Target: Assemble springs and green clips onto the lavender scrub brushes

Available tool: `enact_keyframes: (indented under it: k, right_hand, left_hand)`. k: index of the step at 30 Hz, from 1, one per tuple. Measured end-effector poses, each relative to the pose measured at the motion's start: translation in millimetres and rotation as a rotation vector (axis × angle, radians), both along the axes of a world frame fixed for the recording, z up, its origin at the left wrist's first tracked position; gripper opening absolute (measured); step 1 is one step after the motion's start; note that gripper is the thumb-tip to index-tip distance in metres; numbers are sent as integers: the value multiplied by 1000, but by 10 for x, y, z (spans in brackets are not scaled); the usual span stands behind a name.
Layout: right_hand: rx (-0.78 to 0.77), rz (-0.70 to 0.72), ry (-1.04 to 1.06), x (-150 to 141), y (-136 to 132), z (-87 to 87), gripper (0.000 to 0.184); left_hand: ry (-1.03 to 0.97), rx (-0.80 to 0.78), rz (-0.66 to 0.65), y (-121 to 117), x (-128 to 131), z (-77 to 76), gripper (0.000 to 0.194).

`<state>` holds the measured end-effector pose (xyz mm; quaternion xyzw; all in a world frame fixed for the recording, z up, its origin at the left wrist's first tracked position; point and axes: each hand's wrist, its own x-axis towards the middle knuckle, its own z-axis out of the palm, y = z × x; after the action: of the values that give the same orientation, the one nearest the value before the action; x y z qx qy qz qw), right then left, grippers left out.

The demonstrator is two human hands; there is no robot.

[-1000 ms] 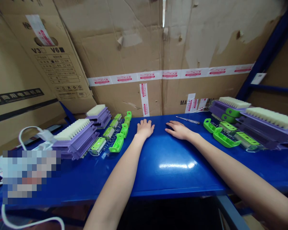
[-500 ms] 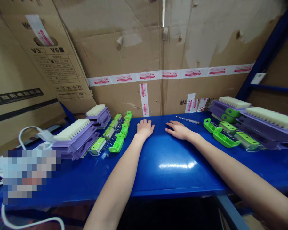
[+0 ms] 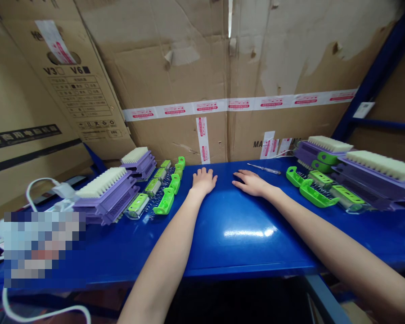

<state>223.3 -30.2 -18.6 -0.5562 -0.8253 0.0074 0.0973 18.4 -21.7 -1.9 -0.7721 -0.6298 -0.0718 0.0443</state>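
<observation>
The left hand (image 3: 203, 181) and right hand (image 3: 252, 183) rest palm-down on the blue surface (image 3: 243, 252), fingers (image 3: 204, 172) open, the left near green plastic covers (image 3: 175, 184) at left, the right just beside a screwdriver (image 3: 267, 170) on its far side.

- Place: workshop-type workstation.
- Upper frame: taped cardboard panels (image 3: 175, 76).
- Lower centre: blue counter (image 3: 243, 252).
- Middle left and right: stacked purple parts (image 3: 113, 204), green parts (image 3: 165, 203), coil springs (image 3: 158, 198).
- Right of centre: slim screwdriver (image 3: 272, 171).

The springs (image 3: 159, 195) at left blur together — too small to count.
</observation>
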Motion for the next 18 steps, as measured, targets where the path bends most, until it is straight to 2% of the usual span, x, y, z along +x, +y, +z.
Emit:
enact_keyframes:
  k: [18]
  right_hand:
    - [24,6,-10,7,18,-21,61]
  left_hand:
    - [-1,-5,-3,5,-4,-1,45]
